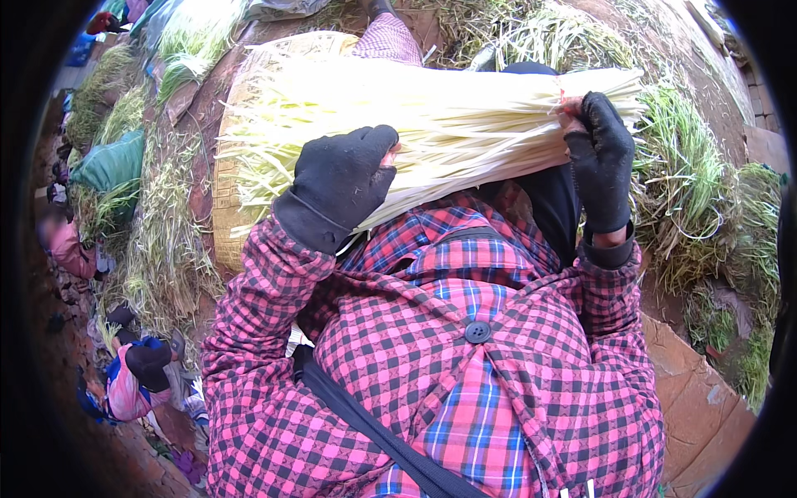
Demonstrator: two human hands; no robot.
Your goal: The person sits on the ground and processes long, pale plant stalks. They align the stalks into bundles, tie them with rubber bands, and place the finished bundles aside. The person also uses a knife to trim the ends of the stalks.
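Observation:
A thick bundle of pale, blanched leafy stalks [448, 118], probably chives, lies crosswise over my lap. Its loose yellowish tips spread to the left, and its even butt ends sit at the right. My left hand [345, 183], in a black glove with bare fingertips, is curled closed on stalks at the near side of the bundle; exactly how many it pinches is hidden. A red tie [562, 98] rings the bundle near the butt end. My right hand [598, 155], gloved the same way, grips the bundle there, with thumb and fingertips at the tie.
A yellow woven sack [231, 205] lies under the leafy tips. Heaps of green trimmings [685, 149] cover the ground at right, with more cut leaves [165, 261] at left. A cardboard sheet [691, 398] lies at lower right. Other people [134, 373] sit at far left near a green sack [112, 162].

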